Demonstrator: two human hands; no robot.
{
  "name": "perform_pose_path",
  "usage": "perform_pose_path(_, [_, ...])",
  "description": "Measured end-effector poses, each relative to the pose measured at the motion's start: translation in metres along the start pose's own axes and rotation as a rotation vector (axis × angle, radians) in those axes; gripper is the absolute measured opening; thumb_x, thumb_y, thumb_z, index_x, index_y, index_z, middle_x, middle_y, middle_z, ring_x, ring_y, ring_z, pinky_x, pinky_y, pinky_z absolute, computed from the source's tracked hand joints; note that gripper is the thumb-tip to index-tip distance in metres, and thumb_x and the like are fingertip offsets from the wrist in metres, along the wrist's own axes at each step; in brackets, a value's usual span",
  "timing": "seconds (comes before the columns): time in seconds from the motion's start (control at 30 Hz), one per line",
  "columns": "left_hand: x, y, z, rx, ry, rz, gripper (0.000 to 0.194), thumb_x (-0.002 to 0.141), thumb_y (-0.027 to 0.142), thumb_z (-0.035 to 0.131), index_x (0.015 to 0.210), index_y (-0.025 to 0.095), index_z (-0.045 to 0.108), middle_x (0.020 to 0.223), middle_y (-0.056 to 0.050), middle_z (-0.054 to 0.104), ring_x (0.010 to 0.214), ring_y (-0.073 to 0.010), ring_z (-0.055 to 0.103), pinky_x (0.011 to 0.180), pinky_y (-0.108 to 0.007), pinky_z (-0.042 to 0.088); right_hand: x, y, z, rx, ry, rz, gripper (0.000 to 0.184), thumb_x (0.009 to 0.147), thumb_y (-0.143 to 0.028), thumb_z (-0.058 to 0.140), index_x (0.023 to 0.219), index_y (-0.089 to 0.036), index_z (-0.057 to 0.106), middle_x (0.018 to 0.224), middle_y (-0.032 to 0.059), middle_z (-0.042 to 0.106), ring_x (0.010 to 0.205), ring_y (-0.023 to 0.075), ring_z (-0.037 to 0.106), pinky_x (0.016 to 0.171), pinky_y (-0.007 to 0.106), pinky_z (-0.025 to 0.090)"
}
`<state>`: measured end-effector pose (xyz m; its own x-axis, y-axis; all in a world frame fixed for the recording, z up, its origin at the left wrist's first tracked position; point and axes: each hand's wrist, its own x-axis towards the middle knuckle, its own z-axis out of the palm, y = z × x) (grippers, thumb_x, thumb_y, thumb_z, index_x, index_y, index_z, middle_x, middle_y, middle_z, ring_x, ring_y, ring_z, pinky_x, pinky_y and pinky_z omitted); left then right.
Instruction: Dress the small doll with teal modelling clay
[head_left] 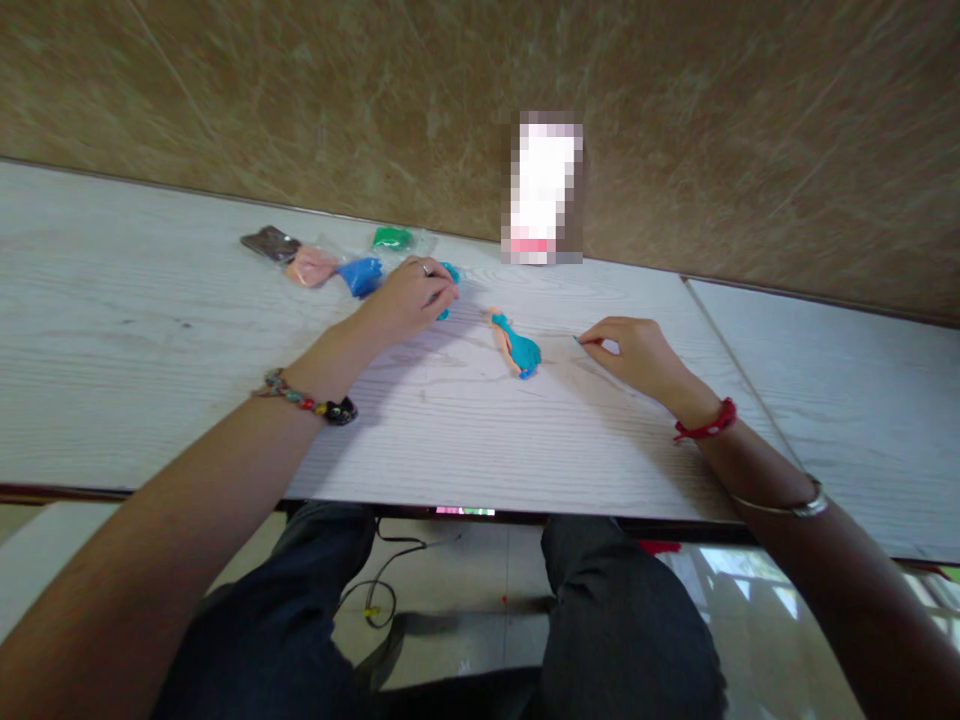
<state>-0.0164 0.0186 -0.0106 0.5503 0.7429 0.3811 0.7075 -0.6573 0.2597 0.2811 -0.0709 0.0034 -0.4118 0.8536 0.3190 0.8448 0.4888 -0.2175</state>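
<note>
My left hand (420, 295) is closed around a lump of teal modelling clay (450, 272). The clay shows above and below the fingers, and most of it is hidden. Off to the right, my right hand (634, 355) pinches a tiny teal clay bit (576, 338) between thumb and forefinger, just over the tabletop. Between the two hands lies a small clay figure (523, 352), peach on one side with a teal dress-like part and a blue bit at its lower end. Neither hand touches it.
Behind my left hand lie clay packs: brown (271, 243), peach (311, 266), blue (361, 276) and green (392, 238). A blurred-out phone-like object (544, 185) leans on the brown marbled wall (360, 110). The white wood-grain table (450, 440) has a seam at right.
</note>
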Motion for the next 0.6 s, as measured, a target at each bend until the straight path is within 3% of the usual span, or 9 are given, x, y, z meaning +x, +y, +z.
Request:
perform_pose_path(0.17, [0.0,0.004,-0.002,0.008,-0.012,0.005,0.037,0.084,0.036,0.032,0.076,0.02,0.064,0.094,-0.006,0.058,0.098,-0.0217,0.049,0.094,-0.038,0.034,0.001,-0.003,-0.003,-0.003,-0.012,0.097,0.016,0.075,-0.016,0.056,0.086,-0.015,0.067,0.079,0.0049,0.07,0.072,0.0177,0.064,0.068,0.028,0.047])
perform_pose_path(0.37, [0.0,0.007,-0.003,-0.011,-0.017,-0.005,0.034,0.083,0.035,0.034,0.076,0.019,0.064,0.094,-0.007,0.059,0.097,-0.0226,0.049,0.093,-0.039,0.035,-0.002,-0.003,-0.013,-0.141,-0.129,-0.107,0.021,0.082,-0.019,0.05,0.087,-0.014,0.07,0.092,0.0106,0.068,0.087,0.0218,0.061,0.078,0.033,0.046])
perform_pose_path(0.6, [0.0,0.004,-0.001,0.03,0.0,0.007,0.036,0.085,0.036,0.033,0.079,0.02,0.065,0.093,-0.007,0.059,0.097,-0.022,0.049,0.091,-0.037,0.037,-0.005,-0.005,-0.01,-0.248,-0.176,-0.111,0.028,0.086,-0.023,0.046,0.1,-0.012,0.067,0.1,0.0129,0.063,0.091,0.0222,0.058,0.077,0.032,0.045])
